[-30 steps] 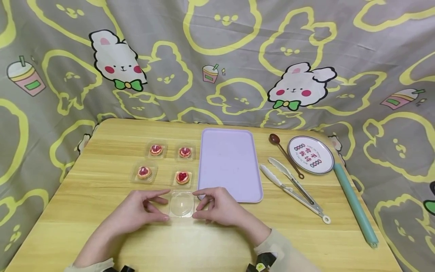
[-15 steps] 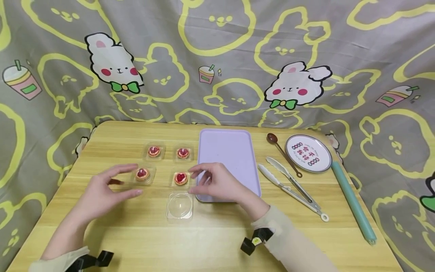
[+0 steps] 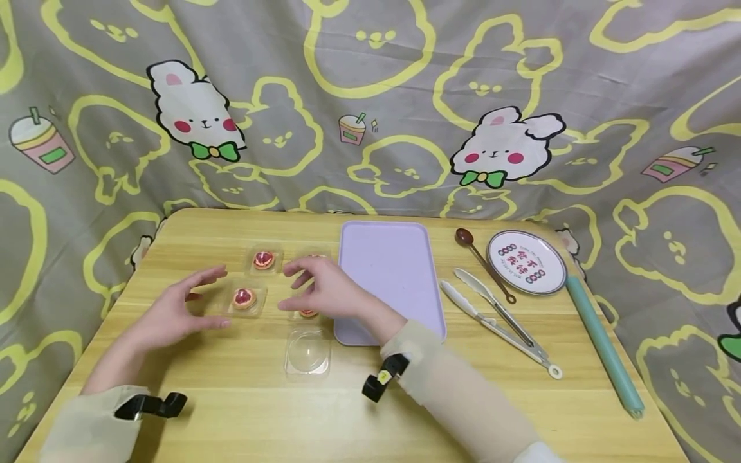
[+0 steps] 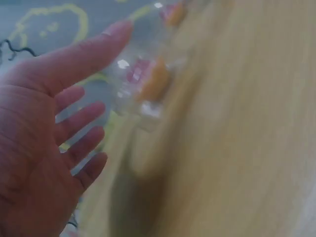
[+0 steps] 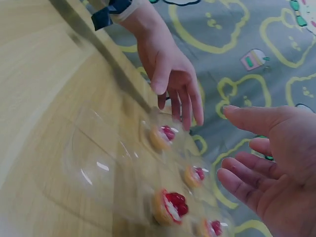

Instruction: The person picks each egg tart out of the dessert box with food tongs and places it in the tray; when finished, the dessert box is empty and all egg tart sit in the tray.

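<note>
Several small red-topped tarts sit in clear plastic boxes on the left half of the table. My left hand (image 3: 173, 312) hovers with thumb and fingers spread beside the front-left tart (image 3: 244, 298); it looks apart from the box. The back-left tart (image 3: 264, 260) lies behind it. Over the right pair of tarts reaches my right hand (image 3: 321, 289), fingers apart and holding nothing, partly hiding both. The front-right tart (image 5: 170, 207) shows better in the right wrist view. A clear plastic lid (image 3: 307, 352) lies nearer me on the table. The left wrist view is blurred.
A lilac tray (image 3: 384, 276) lies flat, under my right forearm at its front. Further right are white-tipped tongs (image 3: 498, 321), a brown spoon (image 3: 485, 263), a printed plate (image 3: 527, 262) and a green rolled stick (image 3: 604, 347). A patterned curtain (image 3: 399, 96) hangs behind the table.
Both hands have left the clear lid, which stays on the table. My left hand moved left and away to the front-left tart; my right hand rose and moved left over the right-hand tarts.
</note>
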`<state>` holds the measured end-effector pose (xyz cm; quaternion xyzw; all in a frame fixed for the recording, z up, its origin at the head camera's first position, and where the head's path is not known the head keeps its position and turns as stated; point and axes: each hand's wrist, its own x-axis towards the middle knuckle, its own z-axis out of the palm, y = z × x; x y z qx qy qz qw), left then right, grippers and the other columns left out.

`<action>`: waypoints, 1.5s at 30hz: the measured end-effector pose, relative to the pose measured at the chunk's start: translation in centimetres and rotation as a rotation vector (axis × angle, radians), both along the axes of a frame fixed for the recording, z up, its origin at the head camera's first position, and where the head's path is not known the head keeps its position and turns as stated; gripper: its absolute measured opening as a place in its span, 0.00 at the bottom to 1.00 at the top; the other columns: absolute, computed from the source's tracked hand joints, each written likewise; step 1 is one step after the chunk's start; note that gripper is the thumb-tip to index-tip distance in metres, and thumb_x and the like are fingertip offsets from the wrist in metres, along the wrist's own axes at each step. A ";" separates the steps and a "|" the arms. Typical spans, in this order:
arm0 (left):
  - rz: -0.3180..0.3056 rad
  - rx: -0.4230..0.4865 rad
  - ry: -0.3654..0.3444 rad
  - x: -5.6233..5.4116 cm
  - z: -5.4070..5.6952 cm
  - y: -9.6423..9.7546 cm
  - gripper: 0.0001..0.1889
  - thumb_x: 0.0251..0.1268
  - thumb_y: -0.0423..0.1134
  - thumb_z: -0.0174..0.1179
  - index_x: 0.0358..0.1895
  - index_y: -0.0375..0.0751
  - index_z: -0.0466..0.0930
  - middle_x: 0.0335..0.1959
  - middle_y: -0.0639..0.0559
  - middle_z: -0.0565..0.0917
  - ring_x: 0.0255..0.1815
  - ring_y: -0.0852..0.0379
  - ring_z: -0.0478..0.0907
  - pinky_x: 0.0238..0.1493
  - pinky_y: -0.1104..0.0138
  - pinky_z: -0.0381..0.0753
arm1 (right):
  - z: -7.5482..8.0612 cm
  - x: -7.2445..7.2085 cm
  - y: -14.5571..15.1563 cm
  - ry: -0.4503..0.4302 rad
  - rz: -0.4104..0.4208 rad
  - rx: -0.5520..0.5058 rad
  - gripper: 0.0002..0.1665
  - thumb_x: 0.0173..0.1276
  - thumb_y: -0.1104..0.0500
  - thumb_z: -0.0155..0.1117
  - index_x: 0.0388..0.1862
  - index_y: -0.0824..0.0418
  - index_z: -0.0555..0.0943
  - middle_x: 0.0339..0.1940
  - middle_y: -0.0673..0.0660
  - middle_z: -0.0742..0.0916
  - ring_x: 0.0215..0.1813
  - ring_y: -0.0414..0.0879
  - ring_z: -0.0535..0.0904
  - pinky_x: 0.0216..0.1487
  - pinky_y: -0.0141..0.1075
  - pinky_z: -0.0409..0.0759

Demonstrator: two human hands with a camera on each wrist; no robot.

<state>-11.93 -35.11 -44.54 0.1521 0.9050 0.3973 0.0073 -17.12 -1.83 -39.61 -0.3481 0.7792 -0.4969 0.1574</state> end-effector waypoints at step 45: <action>0.017 0.084 -0.125 -2.1 -3.9 0.7 0.45 0.47 0.40 0.86 0.74 0.43 0.76 0.67 0.42 0.81 0.74 0.41 0.67 0.64 0.86 0.56 | -4.5 -1.3 -11.6 0.181 -0.070 0.522 0.41 0.45 0.45 0.93 0.54 0.61 0.85 0.47 0.49 0.81 0.47 0.38 0.73 0.45 0.23 0.75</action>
